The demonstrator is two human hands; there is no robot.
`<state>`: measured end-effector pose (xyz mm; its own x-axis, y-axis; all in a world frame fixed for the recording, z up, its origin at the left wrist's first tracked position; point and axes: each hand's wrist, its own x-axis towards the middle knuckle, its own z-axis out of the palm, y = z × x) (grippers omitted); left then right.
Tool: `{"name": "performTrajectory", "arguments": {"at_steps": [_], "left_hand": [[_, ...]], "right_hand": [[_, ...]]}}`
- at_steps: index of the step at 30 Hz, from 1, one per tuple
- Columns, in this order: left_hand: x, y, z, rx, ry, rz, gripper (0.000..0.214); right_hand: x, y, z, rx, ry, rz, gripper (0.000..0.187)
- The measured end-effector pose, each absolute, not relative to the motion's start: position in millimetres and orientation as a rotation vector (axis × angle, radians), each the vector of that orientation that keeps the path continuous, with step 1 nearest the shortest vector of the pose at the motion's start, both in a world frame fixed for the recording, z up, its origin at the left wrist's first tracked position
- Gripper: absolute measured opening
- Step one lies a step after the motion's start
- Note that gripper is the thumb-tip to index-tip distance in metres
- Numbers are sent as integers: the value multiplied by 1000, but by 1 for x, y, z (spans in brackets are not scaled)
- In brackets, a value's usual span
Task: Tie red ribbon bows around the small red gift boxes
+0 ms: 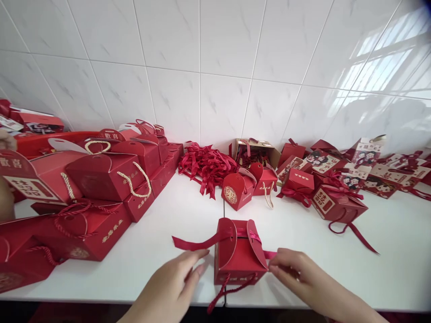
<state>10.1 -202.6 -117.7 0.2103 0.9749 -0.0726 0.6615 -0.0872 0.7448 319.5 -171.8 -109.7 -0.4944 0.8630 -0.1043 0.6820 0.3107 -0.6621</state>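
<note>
The box [240, 251] sits at 6 o'clock, within easy reach. At its 3 o'clock the right hand [298, 269] pinches the ribbon [202, 243], seemingly to steady it; at 8 the left hand [178, 274], fingers parted, grips nothing.

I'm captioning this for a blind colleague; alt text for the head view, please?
A right hand pinches a ribbon threaded through a red box on a white table; the left hand is near the ribbon's loose end. Stacked red boxes stand left; loose ribbons and more boxes lie behind.
</note>
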Motion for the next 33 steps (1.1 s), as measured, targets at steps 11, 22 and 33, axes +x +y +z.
{"name": "performTrajectory", "arguments": {"at_steps": [11,22,33], "left_hand": [[44,-178,-99,446,860,1348,47],[48,-177,-97,155,743,1431,34],[27,-150,-68,850,1003,1811,18]], "right_hand": [[300,-171,-152,-1018,-1131,1763,66],[293,-153,-146,-610,-153,1784,33],[304,-128,-86,-646,-745,1358,13]]}}
